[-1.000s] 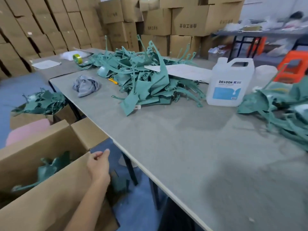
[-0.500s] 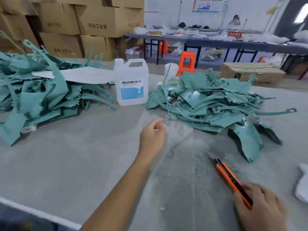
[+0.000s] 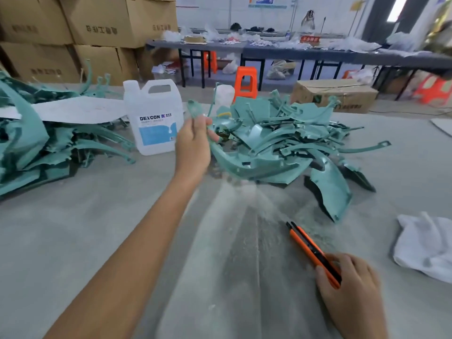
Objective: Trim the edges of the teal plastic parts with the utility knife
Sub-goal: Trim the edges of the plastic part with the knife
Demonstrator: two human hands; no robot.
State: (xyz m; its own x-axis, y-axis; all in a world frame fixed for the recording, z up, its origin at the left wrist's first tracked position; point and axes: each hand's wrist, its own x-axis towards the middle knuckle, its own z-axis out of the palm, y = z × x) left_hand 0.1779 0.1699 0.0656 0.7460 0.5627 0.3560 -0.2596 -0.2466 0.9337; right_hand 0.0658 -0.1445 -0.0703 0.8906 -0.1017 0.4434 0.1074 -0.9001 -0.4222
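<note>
A heap of teal plastic parts [image 3: 288, 133] lies on the grey table [image 3: 73, 228] ahead of me. My left hand [image 3: 193, 145] grips one long curved teal part [image 3: 244, 165] near its thin upper end, lifting it at the heap's near left edge. Another heap of teal parts [image 3: 36, 143] lies at the far left. My right hand [image 3: 352, 292] holds the orange and black utility knife [image 3: 310, 250] low over the table at the lower right, its tip pointing away from me toward the heap. The blade is too small to make out.
A white jug [image 3: 154, 118] labelled DEXCON stands between the two heaps. A white cloth [image 3: 425, 243] lies at the right edge. Pale plastic dust covers the table in front of me. Cardboard boxes [image 3: 97, 33] are stacked behind, with an orange stool [image 3: 245, 81] and a long bench beyond.
My view swung right from the boxes to the table. My left hand reached forward to the right heap and took hold of a curved teal part. My right hand kept the knife.
</note>
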